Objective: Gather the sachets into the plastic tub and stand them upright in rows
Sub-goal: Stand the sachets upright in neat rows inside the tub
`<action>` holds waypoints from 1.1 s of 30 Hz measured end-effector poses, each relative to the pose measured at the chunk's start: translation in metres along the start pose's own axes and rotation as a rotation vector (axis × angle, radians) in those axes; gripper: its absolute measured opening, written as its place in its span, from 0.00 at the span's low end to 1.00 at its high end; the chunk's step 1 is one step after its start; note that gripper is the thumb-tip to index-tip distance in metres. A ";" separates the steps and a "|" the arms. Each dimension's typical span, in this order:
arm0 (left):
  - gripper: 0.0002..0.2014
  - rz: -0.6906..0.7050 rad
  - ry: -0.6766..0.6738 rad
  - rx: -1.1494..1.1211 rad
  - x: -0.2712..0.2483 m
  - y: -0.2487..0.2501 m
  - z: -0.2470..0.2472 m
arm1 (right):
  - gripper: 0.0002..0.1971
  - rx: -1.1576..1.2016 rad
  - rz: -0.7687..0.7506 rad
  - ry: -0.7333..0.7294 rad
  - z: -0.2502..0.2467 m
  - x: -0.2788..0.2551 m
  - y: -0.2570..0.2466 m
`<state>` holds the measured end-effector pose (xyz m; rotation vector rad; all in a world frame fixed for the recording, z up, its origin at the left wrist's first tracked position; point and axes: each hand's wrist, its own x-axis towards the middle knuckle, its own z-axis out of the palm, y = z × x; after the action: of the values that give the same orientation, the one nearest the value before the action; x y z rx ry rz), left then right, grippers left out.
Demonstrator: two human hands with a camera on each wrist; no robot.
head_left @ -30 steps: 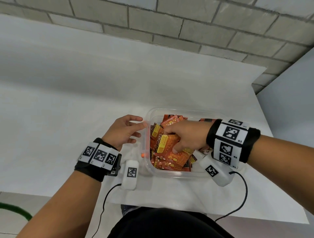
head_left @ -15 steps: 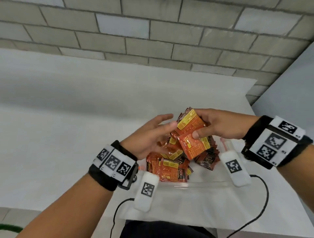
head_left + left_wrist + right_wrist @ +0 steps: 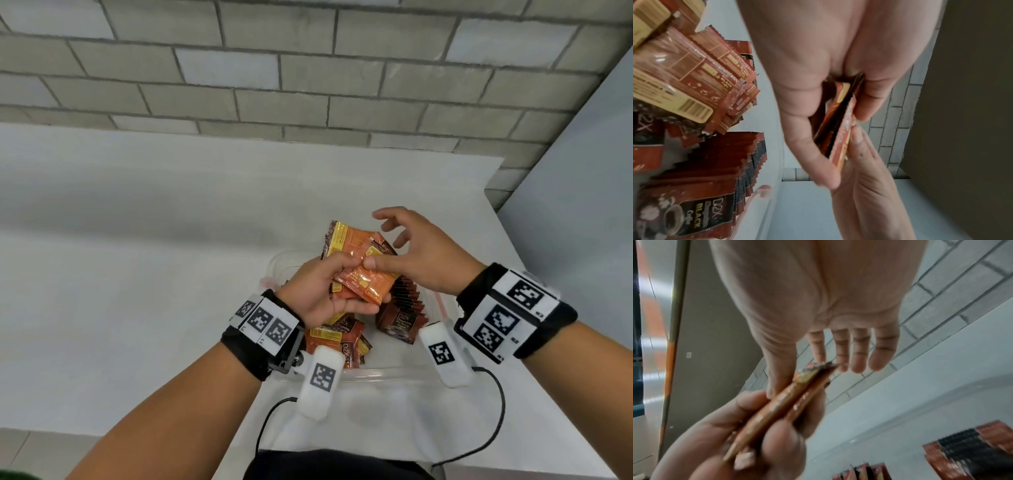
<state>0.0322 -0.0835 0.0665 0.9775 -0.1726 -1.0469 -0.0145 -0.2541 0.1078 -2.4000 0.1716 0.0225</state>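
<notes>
The tub [image 3: 387,371] holds one upright row of sachets [image 3: 409,301] and a loose heap [image 3: 337,337]. Above it, the left hand [image 3: 317,291] grips a stack [image 3: 363,274], perhaps three; the right hand [image 3: 424,260], fingers spread, thumbs its top.

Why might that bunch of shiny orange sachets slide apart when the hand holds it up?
The bunch of shiny orange foil sachets looks glossy, so they probably slip against each other. They seem thin and light, likely bendy: the left hand grips several at once. The right hand only touches them with its thumb, perhaps steadying.

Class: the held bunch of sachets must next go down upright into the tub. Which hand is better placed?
Probably the left hand: it already grips the bunch above the tub. The right hand only touches it with its thumb, fingers spread.
</notes>
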 end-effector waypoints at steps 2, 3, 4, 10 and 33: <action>0.18 0.068 0.061 -0.051 0.004 -0.001 0.001 | 0.37 0.108 0.054 0.111 0.005 -0.001 0.006; 0.18 0.101 0.086 -0.080 0.006 0.000 0.003 | 0.37 0.175 0.086 0.143 0.008 -0.002 0.007; 0.19 0.134 0.111 -0.116 0.007 0.000 0.004 | 0.38 0.250 0.124 0.152 0.010 -0.002 0.008; 0.24 0.253 0.176 -0.210 0.016 0.003 0.008 | 0.24 0.561 0.234 0.108 0.022 -0.002 0.013; 0.11 0.186 0.174 -0.220 0.023 0.008 0.001 | 0.10 0.728 0.194 0.118 0.006 0.004 0.030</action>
<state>0.0488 -0.1013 0.0658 0.8311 -0.0043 -0.7884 -0.0144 -0.2722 0.0830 -1.6527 0.3926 -0.0794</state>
